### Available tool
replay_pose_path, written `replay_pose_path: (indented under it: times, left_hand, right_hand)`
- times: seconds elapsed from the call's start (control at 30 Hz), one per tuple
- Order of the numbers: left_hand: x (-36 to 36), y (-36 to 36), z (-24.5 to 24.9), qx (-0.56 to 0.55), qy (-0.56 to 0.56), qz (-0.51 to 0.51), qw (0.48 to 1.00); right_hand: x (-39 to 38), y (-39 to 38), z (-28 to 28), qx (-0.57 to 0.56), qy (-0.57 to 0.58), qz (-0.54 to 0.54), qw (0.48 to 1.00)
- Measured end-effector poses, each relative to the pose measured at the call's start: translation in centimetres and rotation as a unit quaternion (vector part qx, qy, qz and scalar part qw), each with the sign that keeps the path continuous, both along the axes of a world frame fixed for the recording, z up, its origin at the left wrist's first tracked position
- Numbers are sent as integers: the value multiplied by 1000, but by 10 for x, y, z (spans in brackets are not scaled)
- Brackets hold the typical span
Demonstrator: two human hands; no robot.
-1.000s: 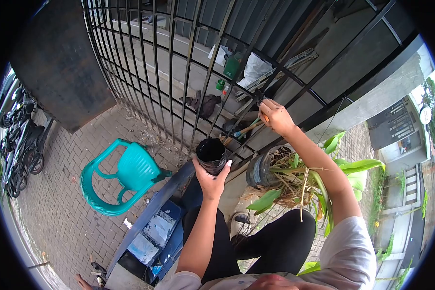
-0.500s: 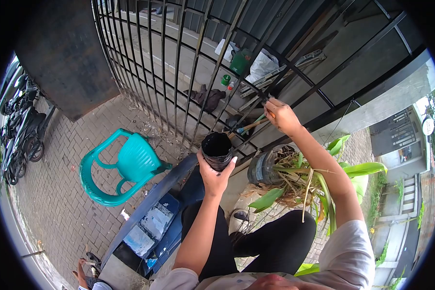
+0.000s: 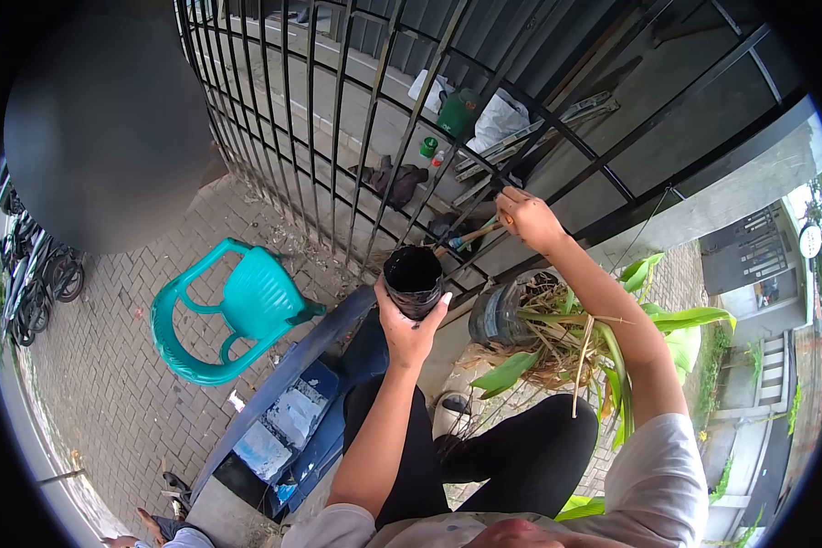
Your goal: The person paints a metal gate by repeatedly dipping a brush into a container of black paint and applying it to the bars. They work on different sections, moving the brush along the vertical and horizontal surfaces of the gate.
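Observation:
My left hand is wrapped round a black-coated cup, held upright with its dark opening facing up; it looks like a paint cup. My right hand is pinched beside a black bar of the metal fence. It grips what looks like a paintbrush, mostly hidden by the fingers, with a bit of orange showing. Just behind that hand, a wooden stick slants down toward the cup. Below my right forearm stands a potted plant with long green and dried leaves.
A turquoise plastic chair stands on the brick paving to the left. Near my legs is a blue paint-stained object. Beyond the bars lie a dark cloth, a green container and a ladder. Motorcycles are parked far left.
My right hand has shifted very slightly beside the bar, and the cup in my left hand has tilted or moved a little. A blurred dark patch now covers the upper left.

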State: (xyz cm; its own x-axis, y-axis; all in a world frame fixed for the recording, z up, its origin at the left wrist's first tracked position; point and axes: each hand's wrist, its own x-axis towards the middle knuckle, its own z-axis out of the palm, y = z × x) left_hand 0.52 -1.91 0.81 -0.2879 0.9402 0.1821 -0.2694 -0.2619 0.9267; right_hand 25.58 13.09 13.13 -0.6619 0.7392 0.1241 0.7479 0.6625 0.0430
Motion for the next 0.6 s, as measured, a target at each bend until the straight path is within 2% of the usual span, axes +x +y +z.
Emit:
replay_pose_path:
  times: [0.1, 0.13, 0.23, 0.33, 0.4, 0.43, 0.5, 0.53, 0.6]
  left_hand:
    - [-2, -2, 3, -1, 2, 0, 1000]
    - [-3, -2, 5, 0, -3, -6, 1000]
    - [-5, -4, 10, -7, -30, -21, 999]
    - [-3, -3, 7, -7, -30, -28, 999]
    - [0, -3, 7, 0, -22, -24, 999]
    - [0, -3, 7, 5, -14, -17, 1000]
    - [0, -2, 6, 6, -8, -14, 1000]
    - [1, -3, 6, 6, -4, -10, 1000]
    - [1, -2, 5, 0, -15, -12, 1000]
  right_hand:
    - [-4, 0, 23, 120, 109, -44, 986]
    - [-6, -1, 27, 164, 122, -28, 978]
    - [-10, -4, 24, 192, 99, -11, 976]
    - [-7, -4, 8, 76, -6, 7, 997]
    - [-1, 1, -4, -25, -16, -4, 1000]
    - [4, 4, -7, -24, -15, -5, 1000]
    - [5, 6, -5, -96, 12, -30, 995]
    - [7, 6, -2, -97, 11, -30, 995]
    - [10, 4, 12, -37, 82, -127, 988]
